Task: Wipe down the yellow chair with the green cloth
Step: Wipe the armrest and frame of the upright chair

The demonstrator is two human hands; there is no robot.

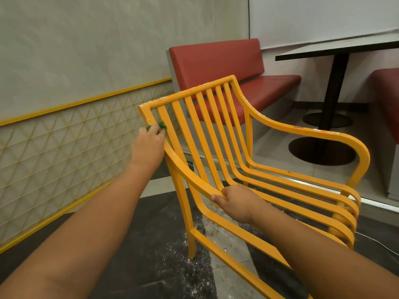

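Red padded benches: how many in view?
2. One red padded bench stands behind the yellow slatted metal chair; the second bench is cut off at the right edge, past the dark pedestal table.

Both arms bare, extended forward. Left hand (148,145) reaches higher and farther out, fingers pinching the green cloth (162,125). Right hand (235,202) lower, nearer, gripping the yellow chair (190,92) by its armrest.

Chair (194,91) stands on the floor (140,244); padded seat (216,61) behind at 12 o'clock, counter (345,48) at 2 o'clock, wall (64,61) at 9 o'clock.
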